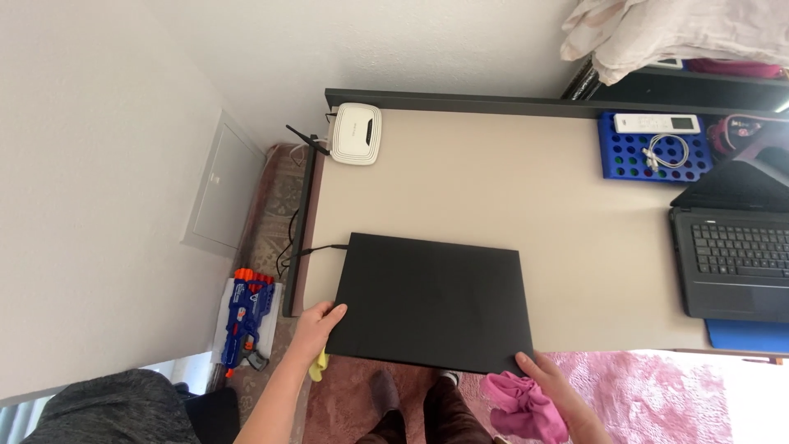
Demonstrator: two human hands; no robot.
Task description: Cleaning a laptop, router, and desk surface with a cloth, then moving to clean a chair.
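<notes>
Fingers of the left hand (316, 327) curl over the near-left corner of the one closed black laptop (433, 302) at the desk's (526, 205) front edge. The right hand (552, 386) touches its other near corner, a pink cloth (521, 404) bunched underneath. A second, open laptop (734, 247) is cut off at right.

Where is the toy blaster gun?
In the head view, the blue and orange plastic toy blaster lies on the floor at the left, beside the beige desk, just beyond the left hand that touches the flat black closed laptop.
</notes>
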